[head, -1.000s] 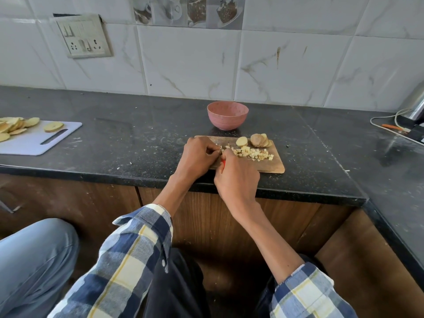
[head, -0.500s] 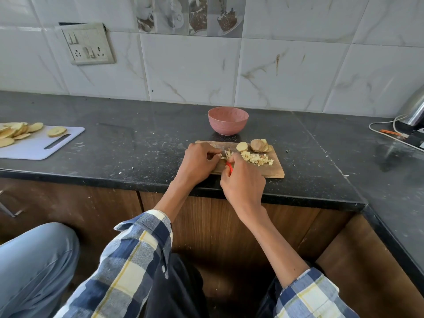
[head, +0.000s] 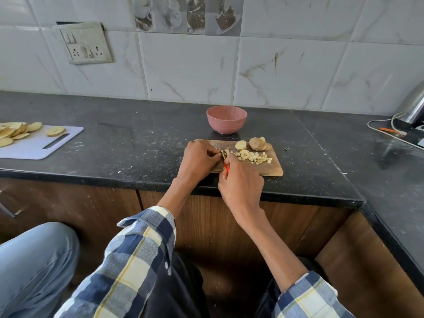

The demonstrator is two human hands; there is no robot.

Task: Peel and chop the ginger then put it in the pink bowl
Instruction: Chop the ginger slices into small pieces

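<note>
A small wooden cutting board (head: 273, 169) lies near the counter's front edge. On it sits a pile of diced ginger (head: 252, 156), and ginger slices (head: 257, 143) rest at its far edge. My left hand (head: 198, 160) pinches a bit of ginger (head: 226, 152) against the board's left part. My right hand (head: 241, 183) grips a knife with a red handle (head: 226, 168); its blade sits at the ginger by my left fingertips. The pink bowl (head: 226, 119) stands just behind the board and looks empty.
A white cutting board (head: 46, 145) with pale round slices (head: 16, 131) lies at the far left. A steel kettle (head: 413, 106) and cables (head: 390, 131) sit at the right, where the black counter (head: 137, 143) turns a corner. Another person's knee (head: 34, 260) is lower left.
The camera has tilted, shifting the scene lower in view. Both hands stay at the board's left part, the knife working at the ginger beside the left fingertips.
</note>
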